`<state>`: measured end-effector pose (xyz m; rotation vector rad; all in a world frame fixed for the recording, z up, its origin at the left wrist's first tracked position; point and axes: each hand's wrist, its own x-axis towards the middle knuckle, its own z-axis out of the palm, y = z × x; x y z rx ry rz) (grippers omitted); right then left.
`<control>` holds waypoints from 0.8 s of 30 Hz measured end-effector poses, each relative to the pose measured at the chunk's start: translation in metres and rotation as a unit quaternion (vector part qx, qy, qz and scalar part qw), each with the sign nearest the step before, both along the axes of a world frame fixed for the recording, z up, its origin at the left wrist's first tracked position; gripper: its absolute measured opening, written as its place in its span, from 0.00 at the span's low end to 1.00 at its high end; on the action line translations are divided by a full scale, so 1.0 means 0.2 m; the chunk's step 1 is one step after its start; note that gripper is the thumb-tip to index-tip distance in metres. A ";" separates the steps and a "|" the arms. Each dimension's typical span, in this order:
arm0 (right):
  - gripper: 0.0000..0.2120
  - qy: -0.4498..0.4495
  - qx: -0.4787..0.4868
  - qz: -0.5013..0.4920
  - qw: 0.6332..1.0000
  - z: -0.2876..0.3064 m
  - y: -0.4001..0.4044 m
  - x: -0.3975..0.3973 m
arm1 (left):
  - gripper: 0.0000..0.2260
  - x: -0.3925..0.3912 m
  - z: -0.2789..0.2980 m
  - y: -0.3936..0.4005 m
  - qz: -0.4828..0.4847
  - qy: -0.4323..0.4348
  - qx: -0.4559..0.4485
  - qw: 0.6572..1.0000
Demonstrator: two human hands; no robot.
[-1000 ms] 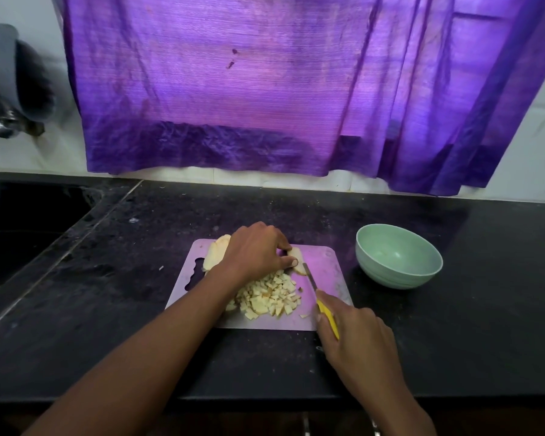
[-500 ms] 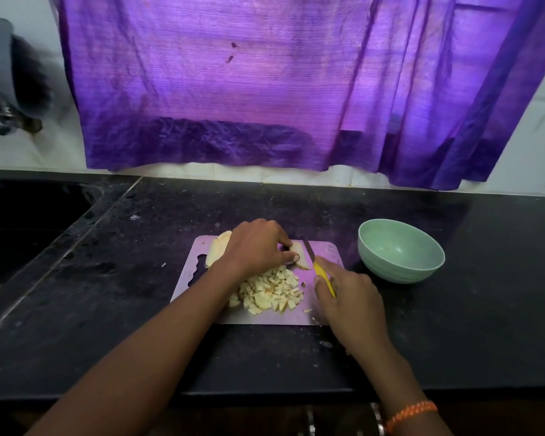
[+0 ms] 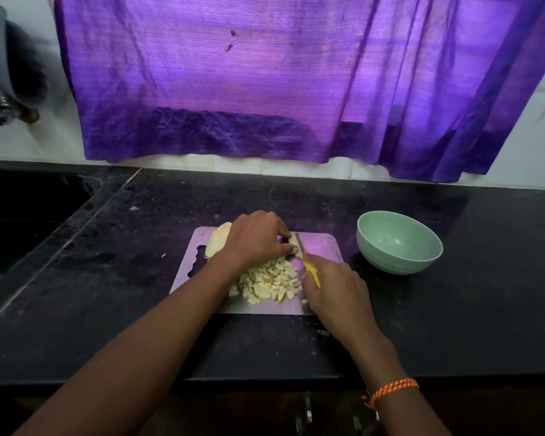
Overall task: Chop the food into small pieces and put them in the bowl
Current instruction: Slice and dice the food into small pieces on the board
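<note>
Food feel: I judge the pale slice [image 3: 294, 243] firm but moist and light, so it may slip; hold it down close behind the cut.
Left hand: my left hand [image 3: 255, 239] curls over that slice at the far edge of the cutting board [image 3: 323, 247].
Right hand: my right hand [image 3: 334, 287] grips the knife [image 3: 306, 258], blade against the slice, at the board's right side.
Diced pile: cubes [image 3: 269, 283] lie mid-board, between my hands.
Uncut piece: a chunk [image 3: 216, 243] sits at the board's far-left corner.
Bowl: the green bowl [image 3: 398, 242] stands on the table just right of the board, seemingly without food.

Home kitchen: black stone counter [image 3: 422, 325], sink [image 3: 29, 221], window curtain [image 3: 265, 89].
</note>
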<state>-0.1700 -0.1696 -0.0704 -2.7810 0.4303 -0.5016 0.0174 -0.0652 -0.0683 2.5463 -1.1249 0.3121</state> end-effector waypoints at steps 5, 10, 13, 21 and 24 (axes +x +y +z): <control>0.22 -0.006 0.016 -0.004 1.000 -0.04 0.01 -0.17 | 0.18 -0.01 0.01 0.00 -0.006 0.022 -0.003 1.000; 0.21 -0.018 0.014 -0.005 1.000 -0.06 0.05 -0.34 | 0.19 -0.01 0.01 0.00 -0.007 0.025 -0.001 1.000; 0.22 -0.006 0.001 -0.006 1.000 -0.08 0.05 -0.39 | 0.19 -0.01 0.01 0.00 -0.005 0.028 0.000 1.000; 0.22 -0.099 0.049 -0.013 0.994 -0.05 -0.02 -0.26 | 0.18 -0.02 0.02 0.01 -0.014 0.029 -0.002 0.999; 0.23 -0.075 0.039 -0.021 0.996 -0.04 -0.04 -0.11 | 0.17 -0.02 0.03 0.02 -0.017 0.027 -0.001 1.000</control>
